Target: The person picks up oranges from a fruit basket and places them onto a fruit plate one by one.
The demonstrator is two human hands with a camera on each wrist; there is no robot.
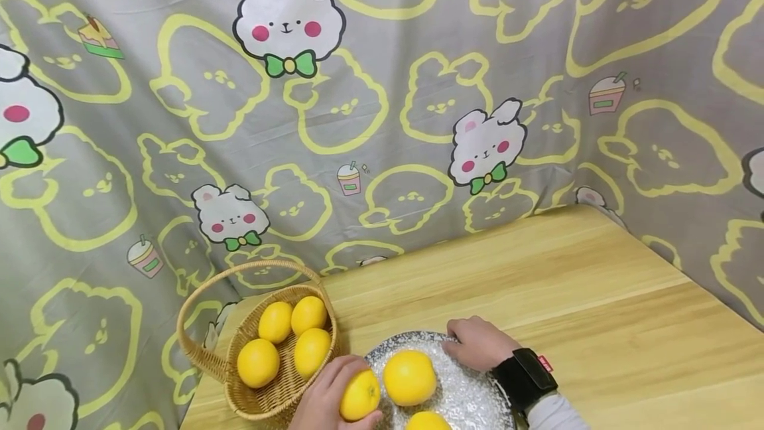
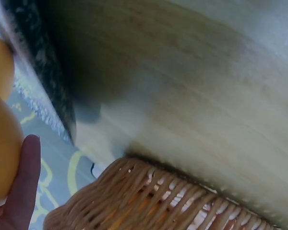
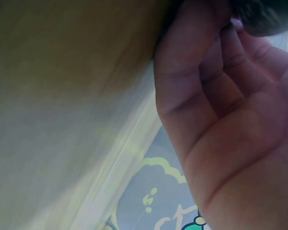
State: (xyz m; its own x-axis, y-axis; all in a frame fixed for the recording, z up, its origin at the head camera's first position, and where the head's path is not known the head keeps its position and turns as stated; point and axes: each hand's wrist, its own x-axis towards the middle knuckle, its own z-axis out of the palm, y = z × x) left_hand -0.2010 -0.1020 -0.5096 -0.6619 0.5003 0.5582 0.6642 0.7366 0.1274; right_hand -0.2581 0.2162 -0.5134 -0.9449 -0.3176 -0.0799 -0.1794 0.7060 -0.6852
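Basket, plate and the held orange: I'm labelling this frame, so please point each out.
Basket [image 1: 205, 357]: head view, left wicker wall.
Plate [image 1: 468, 400]: head view, bare speckled surface.
Orange [image 1: 360, 395]: head view, middle of the fruit in the left hand.

Head view overlooks table [image 1: 537, 297]; wrist views sit close underneath

basket [image 1: 262, 357] left | plate [image 1: 471, 403] centre | table [image 1: 627, 324] right bare
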